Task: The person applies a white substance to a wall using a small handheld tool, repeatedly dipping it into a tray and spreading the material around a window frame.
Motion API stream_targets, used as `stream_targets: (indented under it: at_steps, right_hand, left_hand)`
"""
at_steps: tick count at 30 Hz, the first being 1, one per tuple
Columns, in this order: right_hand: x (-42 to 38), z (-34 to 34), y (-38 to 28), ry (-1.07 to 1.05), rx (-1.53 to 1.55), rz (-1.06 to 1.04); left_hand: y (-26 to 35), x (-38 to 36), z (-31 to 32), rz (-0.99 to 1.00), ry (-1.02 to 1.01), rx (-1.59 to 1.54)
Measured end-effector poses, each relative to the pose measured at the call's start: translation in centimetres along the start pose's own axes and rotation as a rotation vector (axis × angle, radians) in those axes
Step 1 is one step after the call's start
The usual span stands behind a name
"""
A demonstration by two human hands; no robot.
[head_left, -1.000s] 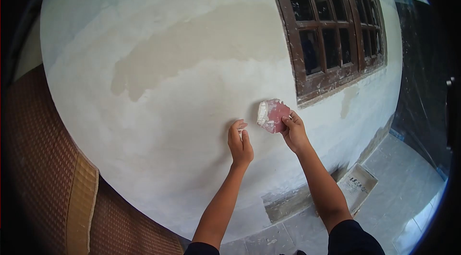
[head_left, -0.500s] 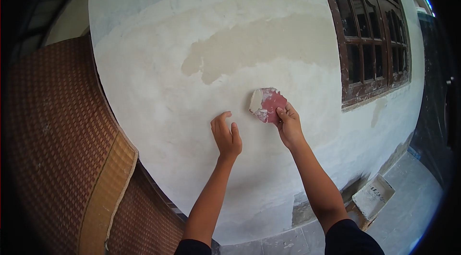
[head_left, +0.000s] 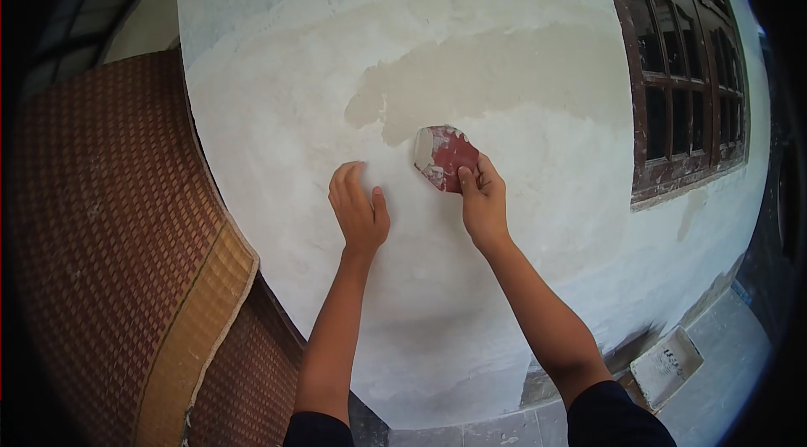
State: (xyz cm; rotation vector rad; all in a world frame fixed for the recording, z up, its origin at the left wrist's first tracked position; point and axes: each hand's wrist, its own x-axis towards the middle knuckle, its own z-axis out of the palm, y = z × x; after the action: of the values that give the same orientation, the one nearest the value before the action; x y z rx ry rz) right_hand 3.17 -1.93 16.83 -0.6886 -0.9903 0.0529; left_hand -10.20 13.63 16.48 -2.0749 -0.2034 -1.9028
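Right hand (head_left: 486, 205) is clamped on a smeared red scraper (head_left: 456, 154), left hand (head_left: 357, 210) open, wall (head_left: 277, 186) looking mostly coated bar a rough grey patch (head_left: 538, 388) low down.

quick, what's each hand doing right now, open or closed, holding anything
Left hand: fingers curled, thumb apart; whether it holds anything can't be told.
Right hand: closed on the red scraper, with pale paste on it.

Outside a house, shown by the plastered wall (head_left: 277, 195), the wood-framed window (head_left: 685, 85) and the tiled floor (head_left: 723, 363).
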Motion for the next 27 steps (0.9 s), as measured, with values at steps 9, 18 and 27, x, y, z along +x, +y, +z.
stream_targets:
  at_steps: [9, 18, 27]
  right_hand:
    - [-0.5, 5.7, -0.1, 0.012, -0.496, -0.413]
    - [-0.6, 11.4, 3.8, 0.163, -0.876, -0.851]
    - [0.3, 14.1, 8.8, 0.260, -1.125, -0.983]
  left_hand:
    - [-5.6, 5.3, -1.7, 0.174, -0.001, 0.111]
    - [-9.4, 6.9, -1.7, 0.265, 0.102, 0.150]
    - [-10.4, 6.3, -1.5, 0.251, 0.152, 0.061]
